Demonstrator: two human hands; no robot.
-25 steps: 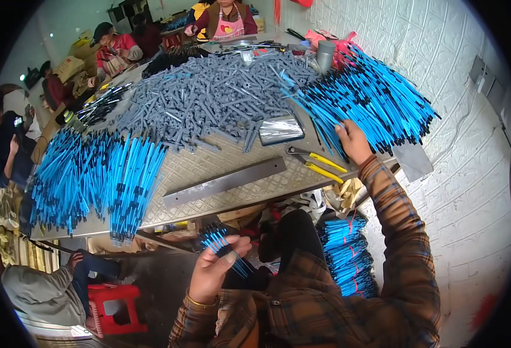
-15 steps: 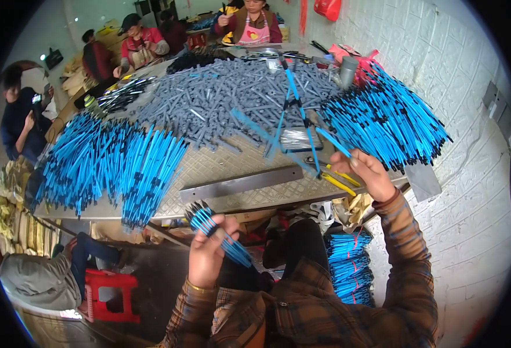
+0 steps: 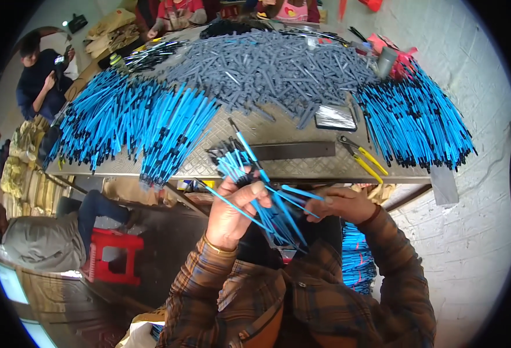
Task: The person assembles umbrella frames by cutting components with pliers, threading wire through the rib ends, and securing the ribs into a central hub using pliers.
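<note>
My left hand (image 3: 227, 211) is closed around a bundle of thin blue rods with black ends (image 3: 278, 211). The rods fan out above and below the fist, some crossing at odd angles, one long rod pointing up toward the table. At the bundle's right side, my right hand (image 3: 345, 204) has its thumb and fingers closed on the ends of a couple of blue rods (image 3: 299, 192). Both hands are in front of the table's near edge, over my lap. Palm and fingers partly hide where the rods are gripped.
Blue rod piles lie on the table (image 3: 209, 169) at left (image 3: 128, 116) and right (image 3: 415, 119), with a heap of grey pieces (image 3: 267, 69) between. Nearby are yellow-handled pliers (image 3: 362, 159), a metal bar (image 3: 293, 151) and a tray of pins (image 3: 336, 116). A red stool (image 3: 115, 255) stands left.
My right hand has come left and down from the table to the bundle in my left hand. Loose rods that were blurred in the air are gone from there. The view has shifted.
</note>
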